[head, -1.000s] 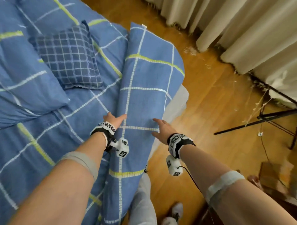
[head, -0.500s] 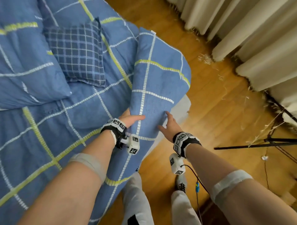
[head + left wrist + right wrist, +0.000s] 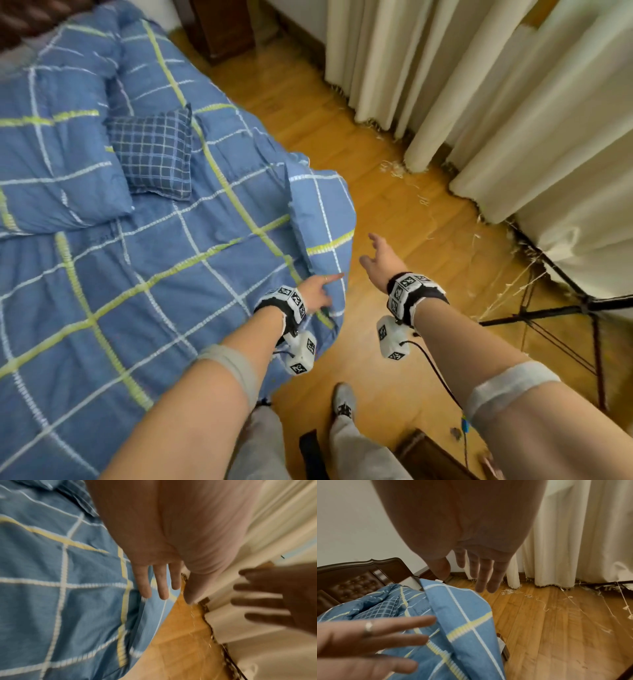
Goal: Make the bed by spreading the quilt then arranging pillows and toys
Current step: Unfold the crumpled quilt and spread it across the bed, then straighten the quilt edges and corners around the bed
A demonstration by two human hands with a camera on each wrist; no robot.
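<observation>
The blue checked quilt lies across most of the bed, so the spreading looks largely done, though not finished. Near the bed's corner a fold of it stands up in a ridge and hangs over the edge above the wooden floor, and creases run across the middle.

The left hand hovers at this fold with its fingers straight and slightly spread; whether they touch the cloth cannot be told, but they hold nothing. The right hand is out over the floor beside the bed, well clear of the quilt, fingers straight and relaxed, also empty.

1 small dark checked pillow lies tilted on top of the quilt, leaning against a larger bolster-like roll in the same blue check; whether that roll is a pillow or bunched bedding cannot be told. It does not look placed at the headboard yet. No toys appear in any view.

My judgement: the task is perhaps halfway, with the corner fold still to be flattened, the surface smoothed, then the pillow set at the head and toys fetched.
</observation>
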